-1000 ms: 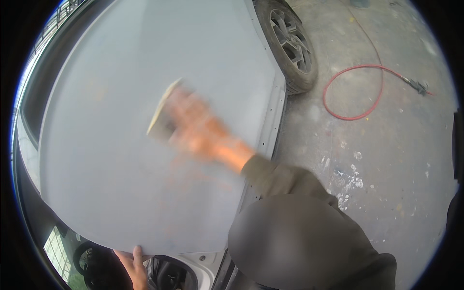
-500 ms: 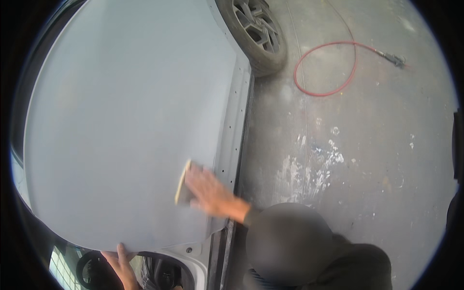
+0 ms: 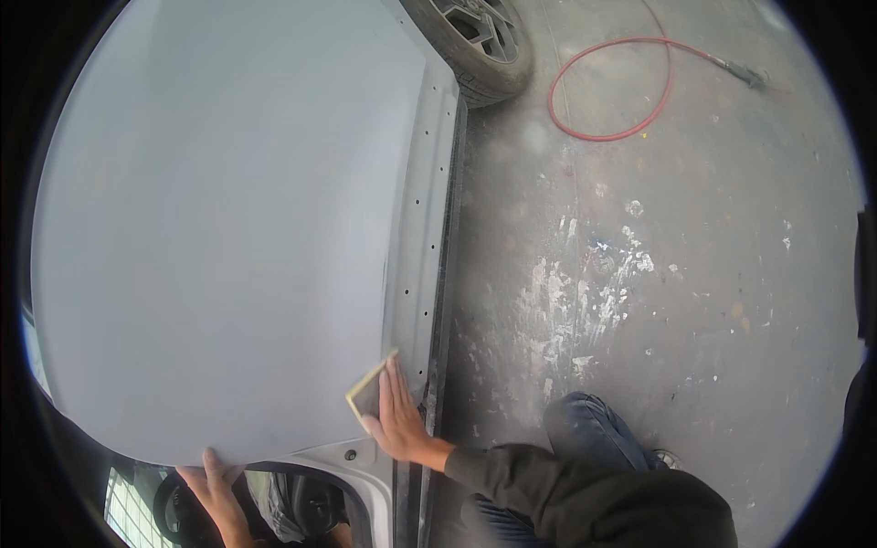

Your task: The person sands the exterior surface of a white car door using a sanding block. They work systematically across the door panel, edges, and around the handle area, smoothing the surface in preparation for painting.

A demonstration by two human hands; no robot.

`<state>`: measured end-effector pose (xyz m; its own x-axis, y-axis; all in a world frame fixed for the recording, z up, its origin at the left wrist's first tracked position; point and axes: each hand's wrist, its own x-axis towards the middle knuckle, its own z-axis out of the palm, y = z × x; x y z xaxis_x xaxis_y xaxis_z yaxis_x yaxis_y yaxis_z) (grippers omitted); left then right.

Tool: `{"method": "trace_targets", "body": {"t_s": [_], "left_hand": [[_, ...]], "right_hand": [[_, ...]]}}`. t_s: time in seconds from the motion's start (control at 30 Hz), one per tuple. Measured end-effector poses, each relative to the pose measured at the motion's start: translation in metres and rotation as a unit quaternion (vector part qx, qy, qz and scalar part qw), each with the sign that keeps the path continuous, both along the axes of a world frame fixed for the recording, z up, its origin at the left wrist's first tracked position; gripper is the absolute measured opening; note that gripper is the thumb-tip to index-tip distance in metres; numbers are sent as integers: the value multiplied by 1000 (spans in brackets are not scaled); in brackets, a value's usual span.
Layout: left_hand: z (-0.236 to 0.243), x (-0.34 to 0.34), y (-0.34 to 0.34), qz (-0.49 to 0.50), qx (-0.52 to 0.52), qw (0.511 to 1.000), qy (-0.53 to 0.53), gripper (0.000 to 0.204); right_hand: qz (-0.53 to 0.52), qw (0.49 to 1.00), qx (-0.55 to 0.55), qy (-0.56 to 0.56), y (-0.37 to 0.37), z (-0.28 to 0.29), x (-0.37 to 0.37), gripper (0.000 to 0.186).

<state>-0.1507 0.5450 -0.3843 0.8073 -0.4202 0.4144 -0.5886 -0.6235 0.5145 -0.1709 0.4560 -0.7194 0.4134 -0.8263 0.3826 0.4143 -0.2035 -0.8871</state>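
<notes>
A large grey primed car hood (image 3: 228, 228) fills the left of the view. My right hand (image 3: 398, 416) lies flat on a thin sanding sheet (image 3: 368, 391), pressing it against the hood's near right corner beside the fender edge. My left hand (image 3: 212, 484) grips the hood's near edge at the lower left, fingers curled over the rim. The dark sleeve of my right arm comes in from the lower right.
A car wheel (image 3: 475, 41) stands at the top by the fender (image 3: 429, 228). A red hose (image 3: 612, 87) loops on the stained concrete floor (image 3: 658, 274). My knee in blue jeans (image 3: 589, 434) is beside the car. The engine bay (image 3: 301, 502) shows below the hood edge.
My right hand with the sanding sheet has slid from the hood's middle down toward its near right corner. The left hand stays on the hood's edge.
</notes>
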Motion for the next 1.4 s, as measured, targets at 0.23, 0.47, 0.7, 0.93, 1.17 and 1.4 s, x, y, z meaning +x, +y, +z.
{"method": "trace_targets", "body": {"t_s": [0.23, 0.47, 0.7, 0.93, 1.17, 1.4], "left_hand": [[-2, 3, -1, -14, -8, 1000, -24, 68], [-4, 7, 7, 7, 1, 999, -44, 69], [-3, 1, 3, 4, 2, 998, -55, 67], [-8, 14, 2, -24, -38, 998, -54, 64], [6, 14, 20, -14, -4, 999, -39, 69], [15, 23, 33, -55, 13, 997, -45, 76]], "right_hand": [[-89, 985, 138, -59, -320, 35, 32, 83], [-48, 976, 176, -116, -110, 14, 29, 85], [4, 989, 114, -96, -30, 3, 5, 98], [-43, 990, 102, -86, -107, 8, 16, 104], [-80, 994, 70, -30, -179, 6, 39, 93], [-138, 980, 141, -39, -412, 33, 56, 92]]}}
